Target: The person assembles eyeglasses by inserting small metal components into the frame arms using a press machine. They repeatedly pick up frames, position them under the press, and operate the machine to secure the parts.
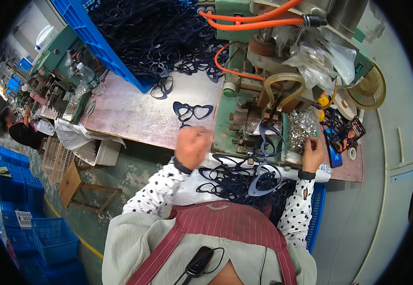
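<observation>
My left hand (193,146) is over the table, smeared by motion, with its fingers curled and partly hidden. Just beyond it lie dark blue heart-shaped glasses frames (201,112), one edge reaching close to my fingers. My right hand (313,155) has its fingertips pinched together at the edge of a heap of small shiny metal pieces (303,128); anything between them is too small to make out. Between my hands, a blue glasses frame (265,147) hangs at the front of a green press machine (225,124). More dark frames (225,176) are piled on my lap.
A blue crate (103,50) with a large heap of dark frames stands at the back left. Orange hoses (258,22) run across the machine. Right of the metal pieces are a phone (350,135), a tape roll (351,153) and a fan (369,88). A wooden stool (73,184) stands left.
</observation>
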Available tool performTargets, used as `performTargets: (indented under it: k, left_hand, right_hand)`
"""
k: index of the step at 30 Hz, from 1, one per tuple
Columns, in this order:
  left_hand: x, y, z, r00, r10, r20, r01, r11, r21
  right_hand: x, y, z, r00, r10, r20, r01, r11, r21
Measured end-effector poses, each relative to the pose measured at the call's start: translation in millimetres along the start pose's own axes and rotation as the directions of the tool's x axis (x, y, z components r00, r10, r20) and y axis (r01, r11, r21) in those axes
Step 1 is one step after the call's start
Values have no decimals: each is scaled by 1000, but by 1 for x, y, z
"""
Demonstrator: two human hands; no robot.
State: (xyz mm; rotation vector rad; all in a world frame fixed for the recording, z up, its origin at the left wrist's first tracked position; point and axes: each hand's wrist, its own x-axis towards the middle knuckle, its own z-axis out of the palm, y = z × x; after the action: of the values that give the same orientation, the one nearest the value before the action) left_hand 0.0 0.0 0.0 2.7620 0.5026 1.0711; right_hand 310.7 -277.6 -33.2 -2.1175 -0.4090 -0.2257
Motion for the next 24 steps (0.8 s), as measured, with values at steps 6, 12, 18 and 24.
performTargets:
  k: [6,12,18,24]
  left_hand:
    - [-40,-60,-15,916,-181,357,106,970,219]
    - [-7,-66,-33,974,-20,225,45,993,-106]
    - [48,-89,15,856,-508,90,438,624,-647]
    - [5,-60,81,878,-474,-61,426,834,-352]
  right_hand:
    - [-4,-1,10,964,-236,-123,217,965,-149]
    - [-6,-21,1,988,-146,-55,140,985,-102]
    - [3,-39,-1,979,-201,-24,202,977,69]
    - [-11,-120,-5,982,-165,91,126,936,330]
